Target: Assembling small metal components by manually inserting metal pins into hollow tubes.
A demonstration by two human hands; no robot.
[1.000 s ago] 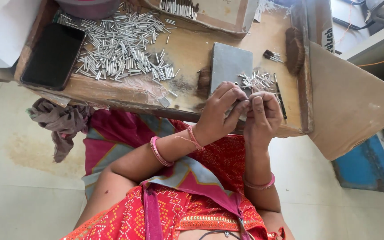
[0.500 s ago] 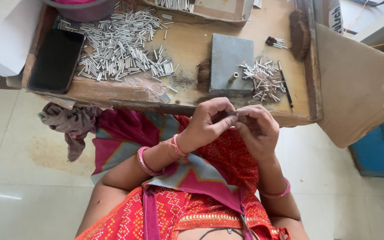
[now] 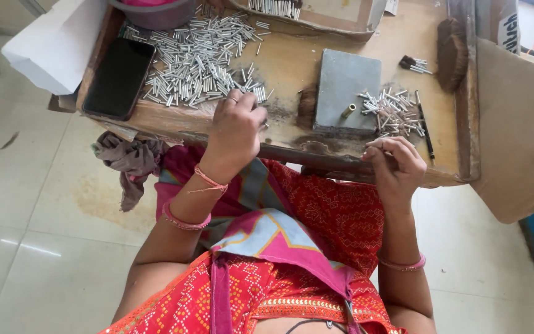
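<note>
Looking down from left to right, I am seeing a white box (image 3: 47, 52) sitting at the far left edge of the wooden tabletop (image 3: 292, 62), and a black phone (image 3: 118, 77) lying flat just beside it. A grey rag (image 3: 132, 162) is hanging off the near edge below the phone. Next, a big heap of short silver metal tubes (image 3: 196, 59) is spreading across the tabletop, with a dark bowl (image 3: 152, 12) standing behind it.

My left hand (image 3: 236, 133) is resting palm down at the near right edge of that heap, its fingers (image 3: 242, 102) curling onto the tubes there; I cannot tell whether they are pinching 1 or only touching them, since the back of the hand is covering the tips.

To the right, a grey square block (image 3: 344, 83) is lying flat, with 1 small brass-coloured tube (image 3: 348, 111) resting on its near part. Just beside the block, a smaller pile of silver tubes (image 3: 390, 111) is lying loose, and a thin black rod (image 3: 424, 127) is lying along its right side. A dark brush (image 3: 452, 52) is sitting farther back near the right rim.

My right hand (image 3: 397, 167) is hovering at the near edge of the tabletop, just below the smaller pile, its fingers (image 3: 378, 148) closing together around something small and silvery, too tiny to make out.
</note>
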